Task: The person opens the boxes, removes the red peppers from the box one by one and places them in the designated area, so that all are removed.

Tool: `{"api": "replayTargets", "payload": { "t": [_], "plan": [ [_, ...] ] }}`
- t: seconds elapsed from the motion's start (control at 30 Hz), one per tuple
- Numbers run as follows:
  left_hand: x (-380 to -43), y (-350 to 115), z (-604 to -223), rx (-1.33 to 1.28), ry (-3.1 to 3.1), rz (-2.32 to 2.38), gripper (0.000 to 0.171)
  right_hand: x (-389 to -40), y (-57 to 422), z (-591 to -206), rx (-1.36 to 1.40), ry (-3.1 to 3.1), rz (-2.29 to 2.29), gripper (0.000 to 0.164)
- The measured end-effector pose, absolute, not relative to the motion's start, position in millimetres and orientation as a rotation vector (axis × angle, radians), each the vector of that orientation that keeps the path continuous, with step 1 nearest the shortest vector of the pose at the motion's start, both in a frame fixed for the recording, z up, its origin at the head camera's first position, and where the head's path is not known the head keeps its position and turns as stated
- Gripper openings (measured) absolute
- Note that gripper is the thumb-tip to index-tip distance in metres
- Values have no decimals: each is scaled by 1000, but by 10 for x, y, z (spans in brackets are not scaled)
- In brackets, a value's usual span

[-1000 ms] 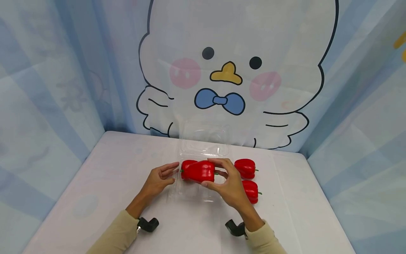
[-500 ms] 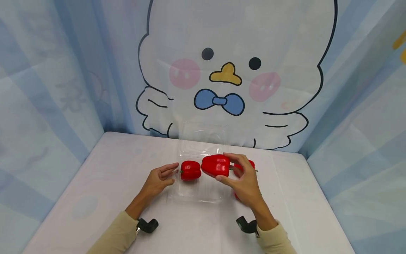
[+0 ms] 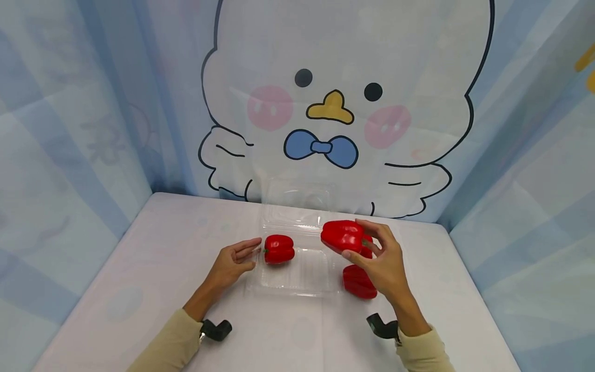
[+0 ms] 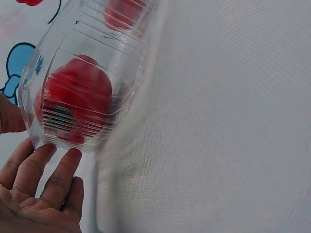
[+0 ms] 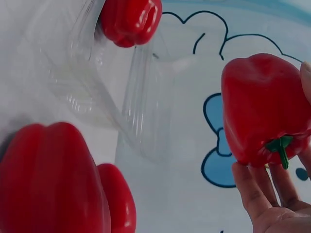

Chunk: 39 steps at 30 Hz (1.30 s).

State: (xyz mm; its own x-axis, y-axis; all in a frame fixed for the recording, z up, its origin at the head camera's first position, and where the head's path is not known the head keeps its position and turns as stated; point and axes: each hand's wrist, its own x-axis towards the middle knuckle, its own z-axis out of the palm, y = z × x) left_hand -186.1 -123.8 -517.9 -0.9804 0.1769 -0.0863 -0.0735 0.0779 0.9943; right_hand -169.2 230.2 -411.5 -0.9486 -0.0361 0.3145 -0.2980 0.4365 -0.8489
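My right hand (image 3: pixel 385 258) holds a red bell pepper (image 3: pixel 341 236) off the table, thumb and fingers on either side of its stem end; its green stem shows in the right wrist view. A clear plastic clamshell box (image 3: pixel 297 283) lies with its lid up, one red bell pepper (image 3: pixel 279 249) in its back left part. My left hand (image 3: pixel 234 261) is at the box's left end, its extended fingertips touching the clear wall in the left wrist view. Right of the box lies another pepper (image 3: pixel 359 282); one more (image 3: pixel 369 249) is mostly hidden behind the held one.
The raised clear lid (image 3: pixel 297 199) leans by the back curtain (image 3: pixel 395 62), which bears a cartoon bird. A white cloth covers the table (image 3: pixel 139 248). Black wrist cameras (image 3: pixel 216 330) sit on both wrists.
My right hand has drawn the held pepper rightward from over the box toward the peppers beside it, uncovering the pepper inside. The left hand has stayed at the box's left end.
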Motion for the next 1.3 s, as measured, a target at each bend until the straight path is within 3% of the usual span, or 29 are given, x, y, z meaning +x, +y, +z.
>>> {"api": "replayTargets", "payload": {
  "t": [1.3],
  "plan": [
    [-1877,-1252,-5192,115,2148,2019,63,-1889,3419,-4317,-69,-2458,1407,77]
  ]
}}
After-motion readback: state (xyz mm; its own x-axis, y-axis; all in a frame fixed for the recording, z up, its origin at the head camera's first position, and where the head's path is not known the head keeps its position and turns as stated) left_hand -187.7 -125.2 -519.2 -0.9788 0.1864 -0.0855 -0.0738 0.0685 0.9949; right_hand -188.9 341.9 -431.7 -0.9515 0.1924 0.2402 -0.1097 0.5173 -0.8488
